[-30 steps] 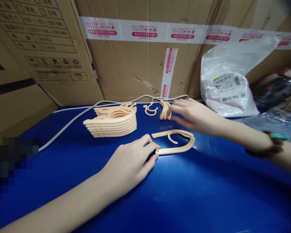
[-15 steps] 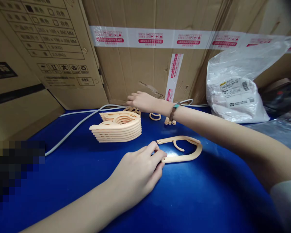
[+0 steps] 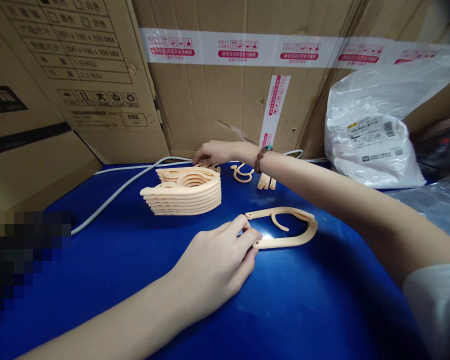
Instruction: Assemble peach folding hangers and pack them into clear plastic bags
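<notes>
My left hand [image 3: 221, 255] is closed, pinching the near left end of a beige plastic folding hanger [image 3: 287, 243] that lies on the blue tabletop. The hanger is folded into a loop, with its curved hook inside. Behind the stack, my right hand [image 3: 215, 151] reaches down onto a group of small beige parts [image 3: 212, 167], its fingers bent and their tips partly hidden. Several matching folded hangers are piled in a neat stack [image 3: 183, 197] left of centre. Loose beige hooks [image 3: 242, 174] and short beige strips [image 3: 266, 181] lie beneath my right forearm.
A white cable [image 3: 122, 202] curves over the blue table [image 3: 108, 295]. Cardboard boxes [image 3: 217, 100] form a wall at the back and left. A white plastic bag [image 3: 375, 145] with a label stands at the back right, near clear plastic film [image 3: 435, 200].
My right hand has lowered, and its fingers have bent down onto the small parts behind the stack. My left hand keeps its grip on the hanger. The view has shifted slightly.
</notes>
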Available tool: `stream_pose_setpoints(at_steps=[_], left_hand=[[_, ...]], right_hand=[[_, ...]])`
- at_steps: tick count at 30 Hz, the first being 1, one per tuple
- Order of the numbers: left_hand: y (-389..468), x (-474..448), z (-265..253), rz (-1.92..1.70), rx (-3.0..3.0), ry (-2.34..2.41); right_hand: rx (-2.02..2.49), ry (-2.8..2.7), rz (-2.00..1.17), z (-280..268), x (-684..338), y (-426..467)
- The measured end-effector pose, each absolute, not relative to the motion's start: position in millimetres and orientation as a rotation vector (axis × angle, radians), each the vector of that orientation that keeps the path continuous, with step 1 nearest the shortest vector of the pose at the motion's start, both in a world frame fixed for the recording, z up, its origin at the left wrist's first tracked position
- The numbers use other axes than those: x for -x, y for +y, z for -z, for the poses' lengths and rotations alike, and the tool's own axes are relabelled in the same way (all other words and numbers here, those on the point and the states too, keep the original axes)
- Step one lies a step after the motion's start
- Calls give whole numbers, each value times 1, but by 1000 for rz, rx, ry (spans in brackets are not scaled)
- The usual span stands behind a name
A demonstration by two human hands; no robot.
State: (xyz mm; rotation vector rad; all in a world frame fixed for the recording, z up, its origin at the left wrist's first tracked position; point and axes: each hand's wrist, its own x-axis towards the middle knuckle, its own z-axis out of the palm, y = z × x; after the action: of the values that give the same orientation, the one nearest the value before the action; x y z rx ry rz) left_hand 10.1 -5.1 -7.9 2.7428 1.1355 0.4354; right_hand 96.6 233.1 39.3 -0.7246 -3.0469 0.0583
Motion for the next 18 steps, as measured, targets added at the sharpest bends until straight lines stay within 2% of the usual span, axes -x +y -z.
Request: stream_pose_setpoints(at_steps=[6, 18], left_hand=[[-5, -11, 8, -438, -2738, 1139], [-5, -11, 7, -416, -2735, 1136]], right_hand=[[732, -3114, -16, -45, -96, 229], [773, -3065, 317, -51, -96, 214]])
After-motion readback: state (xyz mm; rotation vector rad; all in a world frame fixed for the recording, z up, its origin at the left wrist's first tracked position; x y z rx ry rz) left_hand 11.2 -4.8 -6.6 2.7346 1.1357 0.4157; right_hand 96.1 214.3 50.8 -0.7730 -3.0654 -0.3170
